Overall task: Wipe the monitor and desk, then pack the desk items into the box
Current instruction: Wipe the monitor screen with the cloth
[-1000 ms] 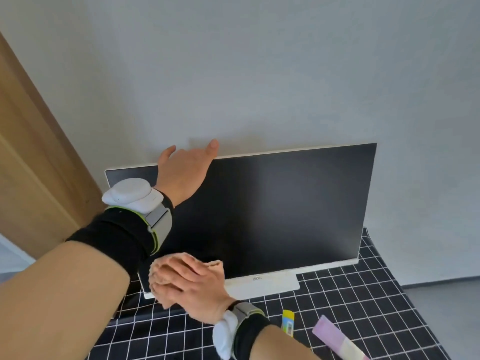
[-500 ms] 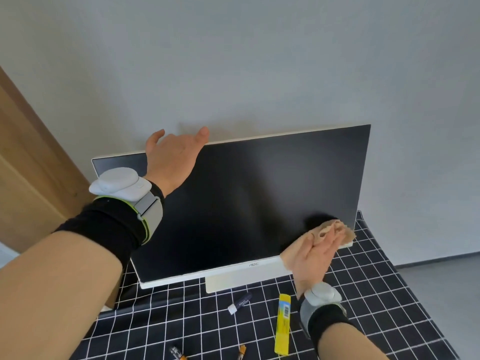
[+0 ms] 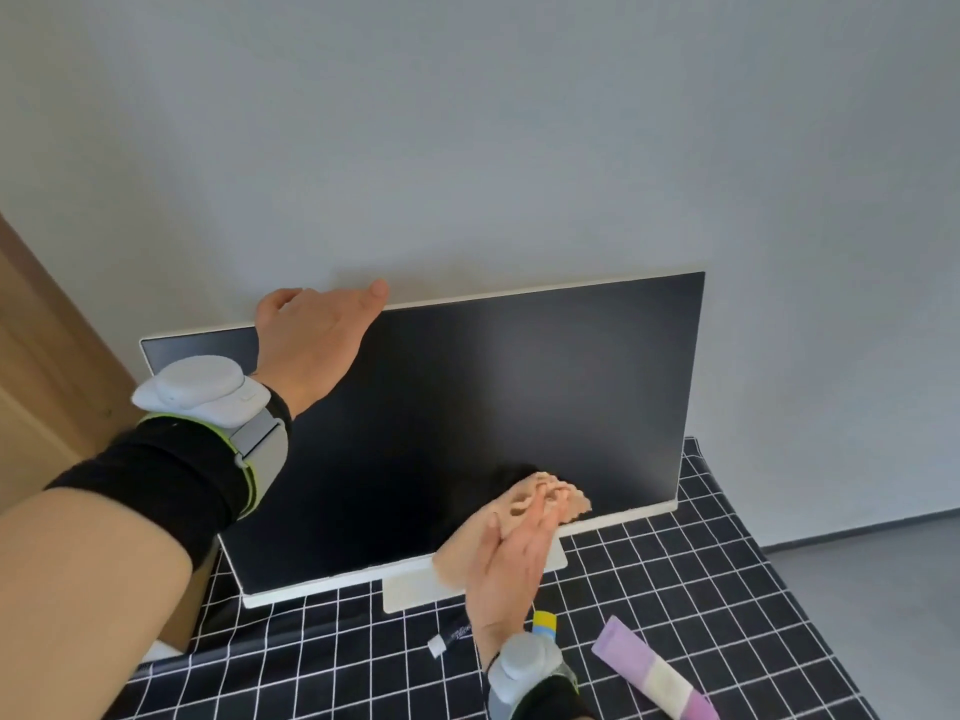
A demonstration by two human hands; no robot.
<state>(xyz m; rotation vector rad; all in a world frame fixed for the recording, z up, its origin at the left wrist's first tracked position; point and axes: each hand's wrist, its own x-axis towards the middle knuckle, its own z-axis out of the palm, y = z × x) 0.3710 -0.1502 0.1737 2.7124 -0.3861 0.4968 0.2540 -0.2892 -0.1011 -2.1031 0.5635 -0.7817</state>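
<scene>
Progress, judged from the layout: the wipe of the monitor is in hand, working low on the screen. Whether the rest of the glass is finished cannot be read from the dark surface. Desk wipe looks not yet begun and packing not started, since loose items lie on the top.

- Flat monitor with black screen and white frame [image 3: 519,397]: upright at frame centre, back to the grey wall, foot on the desk covered in black cloth with a white grid [image 3: 691,579].
- Beige crumpled wiping cloth [image 3: 550,498]: against the screen's lower part, right of centre, just above the bottom bezel.
- Unpacked, lower right of the frame: yellow glue stick [image 3: 544,622], half hidden behind the right wrist; dark pen with a white cap [image 3: 448,638]; lilac and cream soft tube [image 3: 655,672].
- Box: not identified. A tan surface shows under the left forearm at lower left; cannot tell what it is.

Hand pose:
- Left hand [image 3: 311,340]: upper left of the screen, draped over the monitor's top edge, thumb lying along the edge, fingers hooked behind and out of sight. Reads as a steadying hold.
- Right hand [image 3: 511,569]: reaches up from the bottom centre, fingers straight and together, palm pressing the cloth flat onto the glass. Blurred, so finer detail is not readable.
- Hands well apart; grey wrist units [image 3: 200,381] over black sleeves on both arms.
</scene>
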